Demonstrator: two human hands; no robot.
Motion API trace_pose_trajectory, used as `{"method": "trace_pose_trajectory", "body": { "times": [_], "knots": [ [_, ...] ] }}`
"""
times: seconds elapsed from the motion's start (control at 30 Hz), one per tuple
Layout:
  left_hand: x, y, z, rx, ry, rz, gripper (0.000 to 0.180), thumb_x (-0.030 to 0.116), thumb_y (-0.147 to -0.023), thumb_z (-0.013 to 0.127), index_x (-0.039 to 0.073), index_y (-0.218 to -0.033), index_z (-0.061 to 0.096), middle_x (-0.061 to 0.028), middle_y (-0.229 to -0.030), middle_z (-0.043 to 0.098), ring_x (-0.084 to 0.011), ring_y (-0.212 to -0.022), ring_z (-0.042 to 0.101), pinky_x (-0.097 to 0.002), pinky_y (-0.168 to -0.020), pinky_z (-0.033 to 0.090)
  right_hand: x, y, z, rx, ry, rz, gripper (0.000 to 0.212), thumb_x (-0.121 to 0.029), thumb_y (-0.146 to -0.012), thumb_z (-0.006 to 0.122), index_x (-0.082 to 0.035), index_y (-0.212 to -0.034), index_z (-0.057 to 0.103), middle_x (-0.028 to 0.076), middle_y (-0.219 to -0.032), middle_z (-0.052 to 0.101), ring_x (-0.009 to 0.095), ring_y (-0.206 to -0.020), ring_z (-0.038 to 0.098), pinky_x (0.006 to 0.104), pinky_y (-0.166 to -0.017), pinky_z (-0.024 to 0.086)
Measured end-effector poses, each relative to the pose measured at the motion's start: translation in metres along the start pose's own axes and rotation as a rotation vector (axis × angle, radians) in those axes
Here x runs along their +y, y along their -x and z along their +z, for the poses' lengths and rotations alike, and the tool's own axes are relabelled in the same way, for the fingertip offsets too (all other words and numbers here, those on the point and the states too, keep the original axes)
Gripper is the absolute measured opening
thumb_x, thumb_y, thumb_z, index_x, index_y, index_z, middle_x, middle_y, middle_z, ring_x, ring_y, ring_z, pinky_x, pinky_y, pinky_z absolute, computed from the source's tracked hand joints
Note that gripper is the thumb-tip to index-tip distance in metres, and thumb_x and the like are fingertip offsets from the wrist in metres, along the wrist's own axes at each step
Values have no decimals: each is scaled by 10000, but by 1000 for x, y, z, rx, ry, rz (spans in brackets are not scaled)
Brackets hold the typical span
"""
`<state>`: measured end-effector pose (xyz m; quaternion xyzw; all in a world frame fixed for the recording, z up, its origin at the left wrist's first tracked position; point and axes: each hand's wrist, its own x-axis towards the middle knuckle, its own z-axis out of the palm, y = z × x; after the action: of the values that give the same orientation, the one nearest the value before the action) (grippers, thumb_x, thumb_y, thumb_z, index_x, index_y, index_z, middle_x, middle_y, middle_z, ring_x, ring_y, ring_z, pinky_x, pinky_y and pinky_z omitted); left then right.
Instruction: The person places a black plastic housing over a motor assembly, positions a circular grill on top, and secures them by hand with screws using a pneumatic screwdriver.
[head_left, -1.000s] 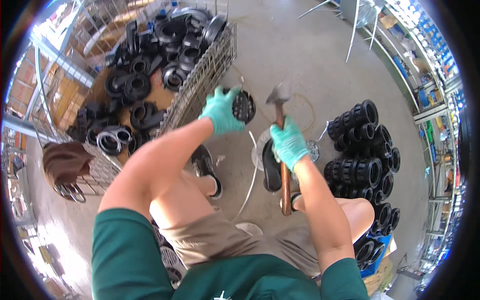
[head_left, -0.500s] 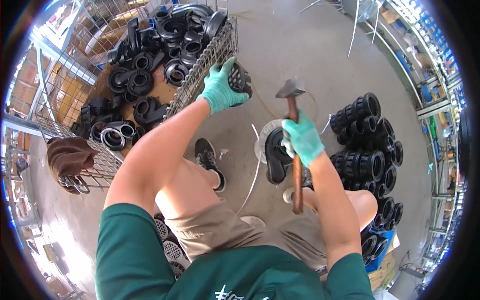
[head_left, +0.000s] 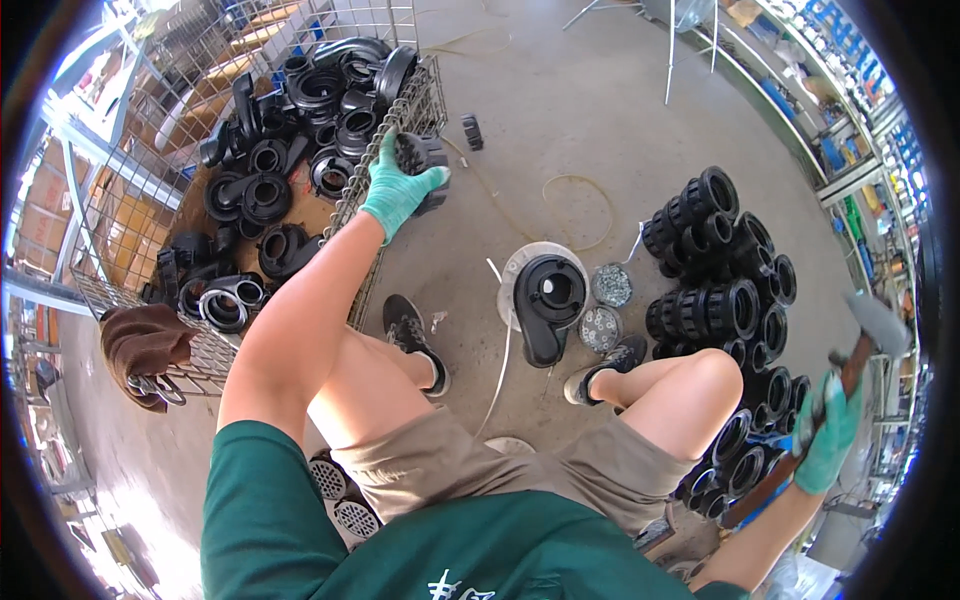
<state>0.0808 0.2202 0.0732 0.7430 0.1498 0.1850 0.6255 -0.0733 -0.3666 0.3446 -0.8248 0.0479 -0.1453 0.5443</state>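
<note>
Black plastic pipe fitting (head_left: pixel 420 160) sits in the left hand (head_left: pixel 395 190), at the near wall of the wire mesh basket (head_left: pixel 400 120), just above its top edge. That hand wears a teal glove and its fingers are curled around the fitting, gripping it. Inside the basket lie many more black pump housings and fittings (head_left: pixel 290 130), piled loosely.

The right hand (head_left: pixel 828 435), also teal-gloved, is closed around the wooden handle of a hammer (head_left: pixel 860 345), held out to the person's right side, well apart from the basket; the hammer's metal head is blurred.

On the concrete floor (head_left: pixel 560 110) between the person's shoes, a black pump casing (head_left: pixel 548 300) rests on a white round disc (head_left: pixel 515 275). Just beside it lie two round perforated metal strainers (head_left: pixel 605 305). A stack of black threaded fittings (head_left: pixel 720 270) stands to the right of those. A brown cloth (head_left: pixel 145 345) hangs at the basket's near left corner. Shelving (head_left: pixel 830 90) along the upper right carries blue and green packages, too small to make out.
</note>
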Motion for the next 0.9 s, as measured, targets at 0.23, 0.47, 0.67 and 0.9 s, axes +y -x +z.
{"method": "trace_pose_trajectory", "body": {
  "times": [0.23, 0.47, 0.67, 0.9],
  "knots": [
    [39, 27, 9, -105, 359, -203, 1022, 68, -819, 839, 279, -1590, 201, -68, -1391, 527, -201, -1191, 586, -411, -934, 570, 121, 134, -85, -16, 367, 522, 377, -192, -903, 632, -36, -1238, 554, 24, -719, 543, 137, -500, 483, 295, -437, 390],
    [65, 36, 5, -211, 305, -502, 800, 421, -854, 780, 410, -1499, 308, 1, -1250, 585, -236, -1013, 655, -533, -734, 599, 239, 239, -50, -522, 442, 1258, 253, -53, -849, 630, -23, -1100, 626, 107, -876, 654, 241, -921, 658, 375, -790, 543],
    [71, 48, 25, -495, 297, -537, 882, 438, -810, 819, 359, -1532, 318, -3, -1317, 551, -229, -1119, 611, -497, -828, 587, 299, 224, -33, -576, 379, 1244, 209, -49, -869, 574, -36, -1070, 626, 90, -865, 648, 206, -800, 619, 340, -692, 511],
    [99, 84, 71, -894, 33, -119, 1303, 483, -662, 938, 150, -1635, 136, -147, -1538, 390, -229, -1371, 442, -336, -1044, 472, 297, 207, -45, -620, 394, 1157, 185, -44, -892, 508, -50, -1035, 625, 71, -853, 642, 165, -659, 575, 299, -577, 473]
  ]
}}
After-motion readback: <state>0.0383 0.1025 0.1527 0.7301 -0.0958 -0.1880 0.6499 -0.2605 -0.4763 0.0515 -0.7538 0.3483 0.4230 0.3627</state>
